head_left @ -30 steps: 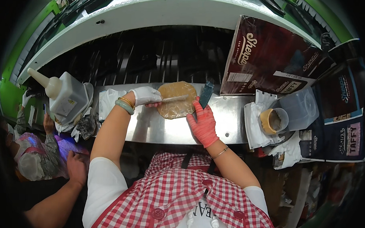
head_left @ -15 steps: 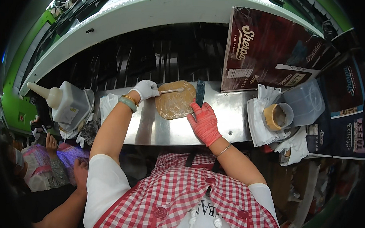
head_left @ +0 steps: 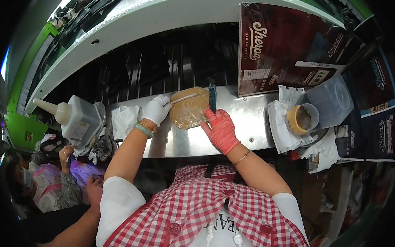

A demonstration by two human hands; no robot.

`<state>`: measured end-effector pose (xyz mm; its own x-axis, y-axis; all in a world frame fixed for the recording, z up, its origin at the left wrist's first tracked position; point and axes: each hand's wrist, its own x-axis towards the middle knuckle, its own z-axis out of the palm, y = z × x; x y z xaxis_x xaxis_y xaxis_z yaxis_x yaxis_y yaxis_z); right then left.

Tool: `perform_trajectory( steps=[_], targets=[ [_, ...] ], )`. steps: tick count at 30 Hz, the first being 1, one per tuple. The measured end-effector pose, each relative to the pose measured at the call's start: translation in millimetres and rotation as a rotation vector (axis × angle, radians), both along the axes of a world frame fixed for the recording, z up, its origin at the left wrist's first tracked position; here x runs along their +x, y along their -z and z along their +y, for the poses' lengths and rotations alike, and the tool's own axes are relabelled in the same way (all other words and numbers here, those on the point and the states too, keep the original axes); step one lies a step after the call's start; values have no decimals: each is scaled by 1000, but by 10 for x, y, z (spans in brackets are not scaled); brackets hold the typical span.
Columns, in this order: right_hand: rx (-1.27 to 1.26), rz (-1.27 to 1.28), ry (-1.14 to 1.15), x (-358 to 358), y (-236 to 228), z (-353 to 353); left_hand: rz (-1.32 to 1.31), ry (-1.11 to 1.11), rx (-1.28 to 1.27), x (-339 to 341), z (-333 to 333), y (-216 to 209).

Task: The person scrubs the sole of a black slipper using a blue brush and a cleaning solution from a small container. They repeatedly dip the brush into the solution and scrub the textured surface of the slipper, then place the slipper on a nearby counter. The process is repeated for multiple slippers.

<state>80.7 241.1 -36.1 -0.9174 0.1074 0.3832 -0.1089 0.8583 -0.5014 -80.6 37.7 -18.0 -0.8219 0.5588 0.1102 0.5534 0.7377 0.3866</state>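
Observation:
My left hand (head_left: 157,110), in a white glove, is closed around the near end of a thin pale stick (head_left: 184,98). The stick's whitish tip reaches over a tan, rounded pad (head_left: 187,114) with a glossy, film-like surface, lying on the metal worktop (head_left: 250,121). On my right hand (head_left: 222,131) is a red glove. Its fingertips meet the lower end of a dark teal strip (head_left: 212,98) standing along the pad's right edge, while the thumb rests near the pad. Whether those fingers grip the strip or just steady it is hard to make out.
At left stands a white squeeze bottle (head_left: 75,121) with a long nozzle, beside white cloths (head_left: 125,121). On the right are a clear plastic container (head_left: 336,102), a cup with a tan rim (head_left: 298,119) and a dark red printed carton (head_left: 291,48). Another person's arm (head_left: 78,224) shows lower left.
My left hand has drawn slightly back and left with the stick, whose tip now lies a little further left over the pad. The right hand stays by the strip. The whole view has shifted slightly.

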Motion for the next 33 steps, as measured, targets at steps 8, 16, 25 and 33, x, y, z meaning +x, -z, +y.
perform_trajectory(
  steps=[8, 16, 25, 33],
  targets=[
    [-1, 28, 4, 4, 2, -16, -90, 33, 28, -272, -232, 257],
    [4, -28, -7, 2, 8, 22, -561, -78, -6, -277, -122, -28],
    [82, -47, 12, 24, -2, 39, -316, -213, 135, -18, -164, 155],
    [114, -43, -19, 30, -13, 67, 1, -162, 173, 204, -155, 282]
  ],
)
